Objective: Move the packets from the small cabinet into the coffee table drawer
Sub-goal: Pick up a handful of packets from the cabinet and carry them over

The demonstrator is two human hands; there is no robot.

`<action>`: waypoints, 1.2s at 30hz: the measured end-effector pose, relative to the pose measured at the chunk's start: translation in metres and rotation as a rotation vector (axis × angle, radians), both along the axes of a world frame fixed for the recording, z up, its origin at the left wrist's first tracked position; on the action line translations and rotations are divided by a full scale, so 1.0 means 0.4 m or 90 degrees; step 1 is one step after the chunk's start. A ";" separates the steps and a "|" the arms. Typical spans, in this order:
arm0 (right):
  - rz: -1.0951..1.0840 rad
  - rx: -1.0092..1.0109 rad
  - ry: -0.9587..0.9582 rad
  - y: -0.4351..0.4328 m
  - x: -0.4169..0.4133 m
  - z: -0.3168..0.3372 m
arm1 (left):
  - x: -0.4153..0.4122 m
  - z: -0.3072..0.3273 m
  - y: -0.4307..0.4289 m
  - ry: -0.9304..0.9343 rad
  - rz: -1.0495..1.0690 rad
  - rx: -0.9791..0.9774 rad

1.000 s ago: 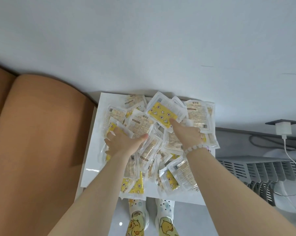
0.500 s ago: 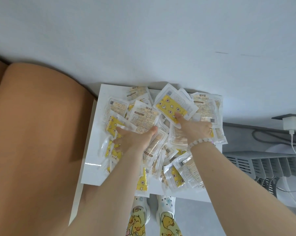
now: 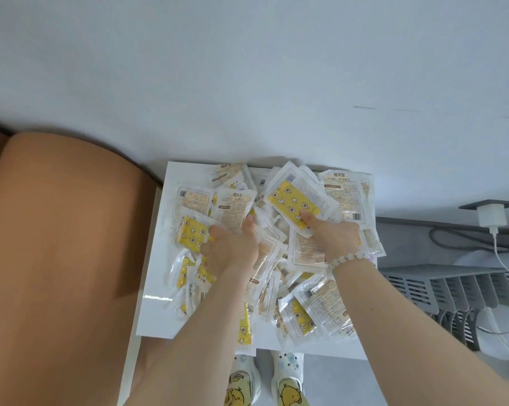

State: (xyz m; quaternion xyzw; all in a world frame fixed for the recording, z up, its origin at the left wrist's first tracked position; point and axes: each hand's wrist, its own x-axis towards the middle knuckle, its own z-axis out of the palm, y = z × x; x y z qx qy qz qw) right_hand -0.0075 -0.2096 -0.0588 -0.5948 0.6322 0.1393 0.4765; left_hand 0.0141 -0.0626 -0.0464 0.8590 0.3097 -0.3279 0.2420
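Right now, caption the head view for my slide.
Left hand and right hand grip packets from a pile on the white cabinet top.

packets: dozens | left hand + right hand: 2 hands | shoes: 2 | bracelet: 1 | charger: 1

White and clear packets, many printed yellow with stars, moons and flower shapes. Glossy white cabinet top. Tan-orange cushion at left. Pale bluish-white wall. Pearly white bead bracelet. Pale shoes with yellow duck print. White charger; grey slatted rack.
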 end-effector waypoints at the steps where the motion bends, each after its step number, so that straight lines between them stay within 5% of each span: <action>1: 0.001 0.006 -0.001 -0.004 -0.003 0.002 | 0.001 0.005 0.002 -0.025 -0.033 0.014; 8: 0.032 0.034 -0.032 -0.009 -0.021 0.034 | -0.010 0.034 0.014 -0.125 -0.215 0.082; 18: -0.012 0.074 -0.073 -0.004 -0.045 0.090 | -0.043 0.120 0.004 -0.165 -0.255 0.002; 28: -0.126 0.198 -0.173 -0.032 -0.093 0.186 | 0.021 0.279 -0.013 -0.261 -0.147 -0.192; 36: -0.097 0.343 -0.280 -0.114 -0.168 0.337 | 0.024 0.408 0.008 -0.228 0.039 -0.393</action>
